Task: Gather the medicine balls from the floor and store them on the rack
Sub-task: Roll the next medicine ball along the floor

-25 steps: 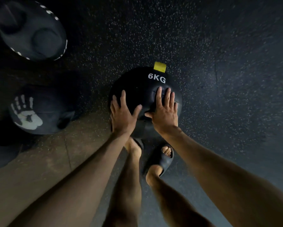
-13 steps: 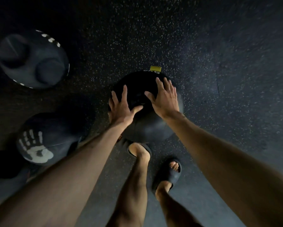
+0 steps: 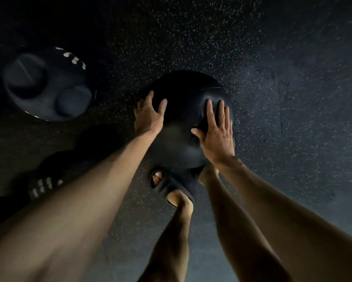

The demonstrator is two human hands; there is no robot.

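The dark rubber floor [image 3: 283,94], flecked with pale specks, lies open ahead and to our right; the smooth black medicine ball [image 3: 183,94] is at the centre, just above our feet, and we cannot tell whether it touches the floor; on our left sit a round dimpled ball [image 3: 48,86] and, nearer, a white-marked ball [image 3: 54,176] half hidden by our left arm [image 3: 79,204]; our left hand [image 3: 148,117] spreads against the medicine ball's left side; our right hand [image 3: 217,137] presses flat on its right, fingers straight; a black sandal [image 3: 171,185] shows below.
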